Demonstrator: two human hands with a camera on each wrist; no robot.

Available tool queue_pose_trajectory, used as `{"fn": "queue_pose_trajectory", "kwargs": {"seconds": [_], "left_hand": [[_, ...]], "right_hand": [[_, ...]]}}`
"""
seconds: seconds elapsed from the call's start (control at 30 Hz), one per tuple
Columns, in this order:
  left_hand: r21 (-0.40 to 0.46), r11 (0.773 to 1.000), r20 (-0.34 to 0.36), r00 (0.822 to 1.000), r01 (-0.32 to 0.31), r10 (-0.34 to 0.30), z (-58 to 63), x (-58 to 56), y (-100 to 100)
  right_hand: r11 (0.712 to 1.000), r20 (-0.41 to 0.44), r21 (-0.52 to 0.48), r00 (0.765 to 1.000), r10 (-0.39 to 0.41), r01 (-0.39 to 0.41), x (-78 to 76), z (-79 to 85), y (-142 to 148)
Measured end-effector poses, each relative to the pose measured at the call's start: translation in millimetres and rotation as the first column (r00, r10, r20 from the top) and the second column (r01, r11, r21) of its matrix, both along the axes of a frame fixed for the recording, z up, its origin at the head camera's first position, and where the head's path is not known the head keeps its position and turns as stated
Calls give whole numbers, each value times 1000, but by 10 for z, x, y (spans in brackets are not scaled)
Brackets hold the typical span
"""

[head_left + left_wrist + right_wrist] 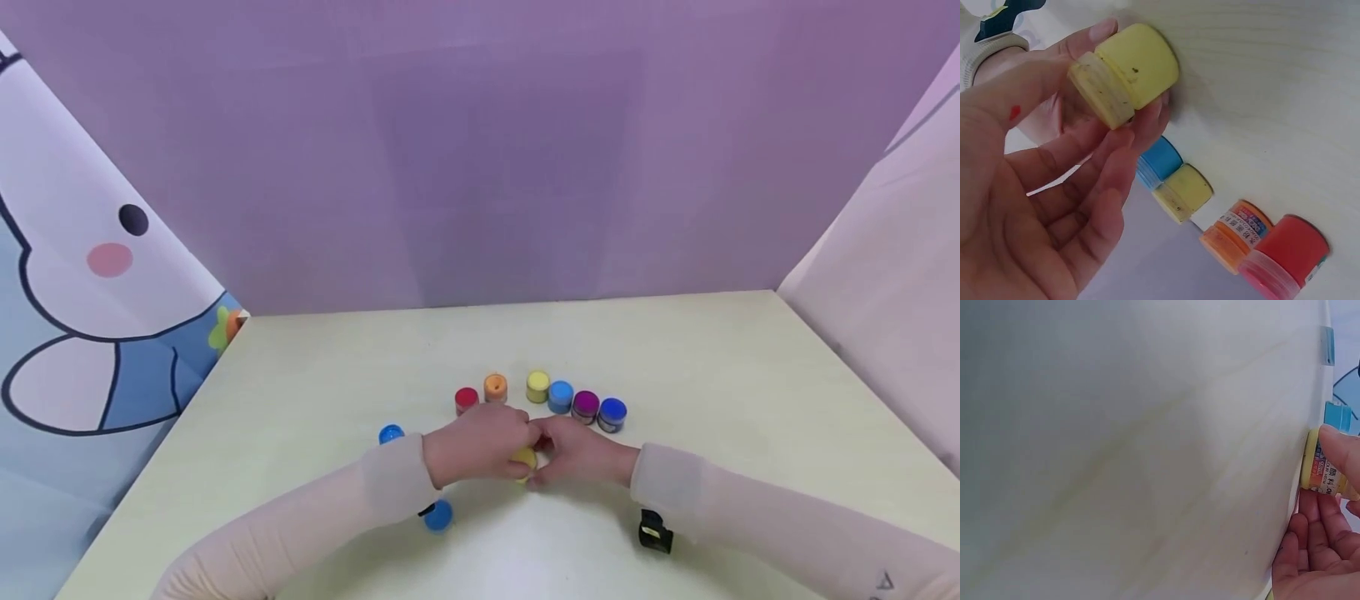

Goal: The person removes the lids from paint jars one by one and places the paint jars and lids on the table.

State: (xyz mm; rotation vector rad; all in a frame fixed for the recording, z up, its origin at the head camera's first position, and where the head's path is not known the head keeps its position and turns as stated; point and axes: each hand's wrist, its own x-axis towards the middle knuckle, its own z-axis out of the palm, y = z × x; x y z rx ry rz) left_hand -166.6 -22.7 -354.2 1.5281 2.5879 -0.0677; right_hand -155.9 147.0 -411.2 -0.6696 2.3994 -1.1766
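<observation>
A yellow paint jar [524, 463] is between both hands above the pale table. In the left wrist view its translucent yellowish lid end [1100, 90] faces my left hand [1041, 206], whose thumb and fingertips pinch it. The right hand [581, 452] grips the jar's body from the other side, its fingers partly behind the jar. From the head view, the left hand [480, 442] covers part of the jar. A printed label [1327, 472] on the jar shows in the right wrist view. Whether its base touches the table I cannot tell.
Beyond the hands stand red [467, 400], orange [496, 388], yellow [537, 386], light blue [560, 397], purple [586, 407] and dark blue [612, 414] jars. Two blue items [438, 516] lie by the left forearm. A purple wall [510, 167] rises behind the table [337, 358].
</observation>
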Motion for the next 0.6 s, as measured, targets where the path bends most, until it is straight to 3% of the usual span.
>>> {"fn": "queue_pose_trajectory", "kwargs": {"seconds": [0.1, 0.2, 0.33, 0.6], "left_hand": [[15, 999, -23, 999, 29, -29, -19, -10, -27], [30, 993, -27, 993, 116, -116, -15, -31, -57], [46, 970, 10, 971, 238, -239, -8, -44, -81], [53, 957, 56, 956, 284, -287, -5, -65, -68]], "right_hand": [[1000, -7, 14, 1000, -1, 1, 1, -6, -3], [1000, 10, 9, 1000, 5, -5, -2, -4, 2], [999, 53, -39, 998, 23, -21, -4, -5, 13], [996, 59, -85, 997, 43, -38, -4, -2, 15]]}}
